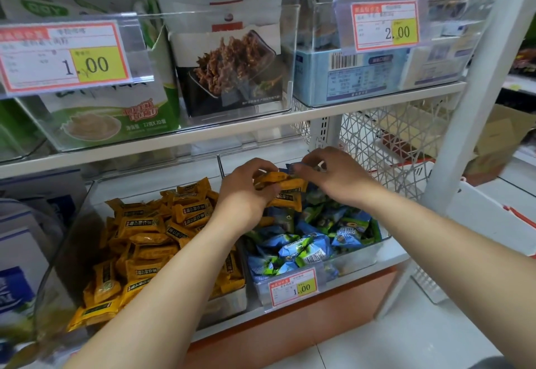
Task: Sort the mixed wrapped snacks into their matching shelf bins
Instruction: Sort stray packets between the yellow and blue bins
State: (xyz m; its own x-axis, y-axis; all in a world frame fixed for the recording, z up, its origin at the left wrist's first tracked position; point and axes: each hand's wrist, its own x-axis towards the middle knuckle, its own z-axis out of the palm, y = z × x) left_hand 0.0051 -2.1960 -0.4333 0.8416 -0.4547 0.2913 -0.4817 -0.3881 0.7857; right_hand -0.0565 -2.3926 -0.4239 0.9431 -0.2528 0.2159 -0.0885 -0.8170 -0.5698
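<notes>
1. Two bare forearms are seen nearest, reaching forward to the lower shelf (401, 258).
2. Two clear bins are set side by side on that shelf. The left bin (68, 241) is heaped with yellow packets (153, 229). The right bin (358, 255) is filled with blue-and-green packets (304, 249), and a price tag (293, 289) is clipped to its front.
3. The left hand (246, 194) is curled tightly round a stray yellow bundle (280, 184). The bundle is held above the back of the right bin, just beside the divide between the bins.
4. The right hand (333, 174) is held close beside it, fingers bent, and a blue packet (290, 167) appears to be pinched at its fingertips.
5. Judged progress: the yellow strays are gathered but not yet carried over to the left bin.
6. Risks:
   - Several slick wrappers are clamped in one hand, so some could be lost from the grasp and dropped back among the blue ones.
   - A blue packet could be caught up with the bundle and carried to the wrong bin.
   - The left heap is piled high, so packets added on top could be sent sliding over the front wall.
</notes>
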